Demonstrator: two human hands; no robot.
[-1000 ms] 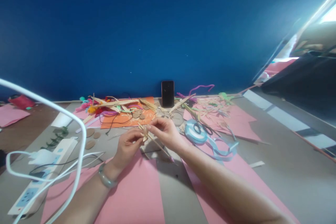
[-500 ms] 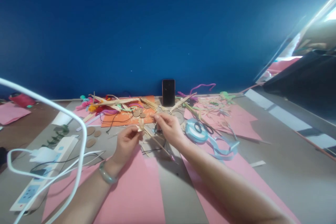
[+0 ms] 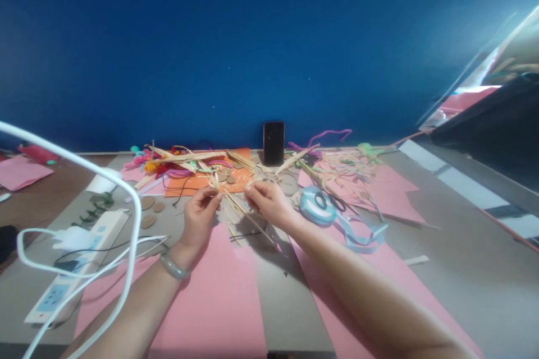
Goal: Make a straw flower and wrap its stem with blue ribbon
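Note:
My left hand [image 3: 200, 219], with a pale green bangle at the wrist, pinches a dry corn husk strip [image 3: 215, 182] between thumb and fingertips. Thin straw-coloured stalks [image 3: 248, 214] run from beside that hand down to the right, under my right hand. My right hand [image 3: 272, 202] is closed in a pinch a short way off; a pale bit shows at its fingertips, too small to name. Behind the hands, round wooden slices [image 3: 231, 179] lie on an orange sheet [image 3: 177, 185]. Scissors [image 3: 338, 203] and a roll of light blue ribbon [image 3: 311, 206] rest right of my right hand.
A dark phone [image 3: 273, 143] stands against the blue wall [image 3: 252, 39]. Pink paper [image 3: 214, 297] lies under my forearms. At left are a power strip [image 3: 80, 269] and a white cable [image 3: 137, 219] arching close to the camera. Husk scraps and pipe cleaners [image 3: 332, 133] lie along the back.
My left hand has shifted slightly left and up with the husk strip. My right hand stays pinched at nearly the same place. The whole view has moved a little.

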